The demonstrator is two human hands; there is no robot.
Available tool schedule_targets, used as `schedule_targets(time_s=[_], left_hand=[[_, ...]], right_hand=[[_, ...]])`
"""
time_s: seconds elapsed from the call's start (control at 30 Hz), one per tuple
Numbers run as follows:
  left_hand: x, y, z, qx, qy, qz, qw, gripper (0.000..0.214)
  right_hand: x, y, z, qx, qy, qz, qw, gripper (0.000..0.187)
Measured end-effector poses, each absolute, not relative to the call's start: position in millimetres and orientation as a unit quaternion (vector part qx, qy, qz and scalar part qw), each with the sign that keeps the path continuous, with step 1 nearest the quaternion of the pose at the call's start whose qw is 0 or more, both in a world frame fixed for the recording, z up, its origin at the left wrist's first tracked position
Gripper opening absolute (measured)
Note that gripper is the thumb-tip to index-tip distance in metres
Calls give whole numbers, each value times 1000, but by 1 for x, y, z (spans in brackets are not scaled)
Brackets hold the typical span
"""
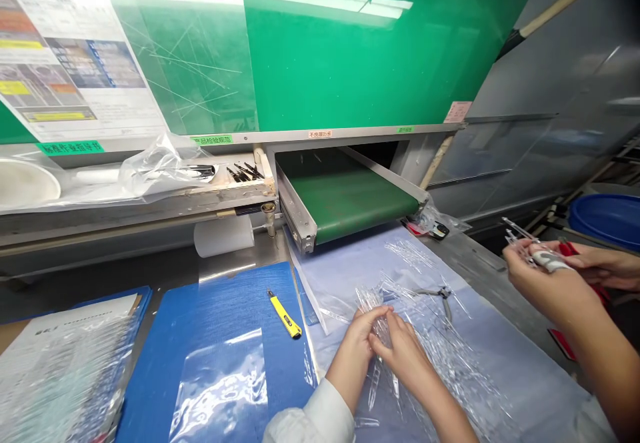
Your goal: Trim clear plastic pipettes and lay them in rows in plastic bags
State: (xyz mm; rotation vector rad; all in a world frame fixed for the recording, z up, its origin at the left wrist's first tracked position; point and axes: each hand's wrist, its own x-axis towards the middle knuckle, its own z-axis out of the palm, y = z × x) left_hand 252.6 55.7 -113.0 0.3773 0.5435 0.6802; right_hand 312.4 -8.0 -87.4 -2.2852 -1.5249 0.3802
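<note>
My left hand (357,336) and my right hand (404,349) are closed together round a bundle of thin clear plastic sticks (369,297). The bundle's ends stick out above my fingers, and several pieces show below them. Its middle is hidden by my hands. To the right, many loose clear plastic sticks (460,369) lie heaped on the pale sheet (530,369). Grey-handled nippers (447,306) rest among them. A smaller group of sticks (407,254) lies farther back.
Left of my hands, a yellow utility knife (286,316) and a clear bag (223,383) lie on a blue board (175,323). A green conveyor belt (350,196) ends ahead. At right, another person's hands (537,273) hold clear sticks and a red-handled tool.
</note>
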Motion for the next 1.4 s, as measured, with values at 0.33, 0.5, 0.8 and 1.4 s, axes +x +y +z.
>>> schedule_targets(time_s=[0.33, 0.5, 0.8, 1.4], left_hand=[[230, 59, -114, 130, 264, 276, 915, 16], [221, 55, -105, 136, 268, 260, 917, 25], [206, 66, -88, 196, 311, 354, 860, 41], [189, 72, -82, 240, 269, 241, 901, 28]], right_hand=[[334, -37, -106, -819, -315, 306, 369, 60], [326, -25, -104, -785, -370, 300, 397, 42], [311, -3, -106, -764, -400, 277, 425, 27], [313, 45, -71, -640, -213, 464, 574, 46]])
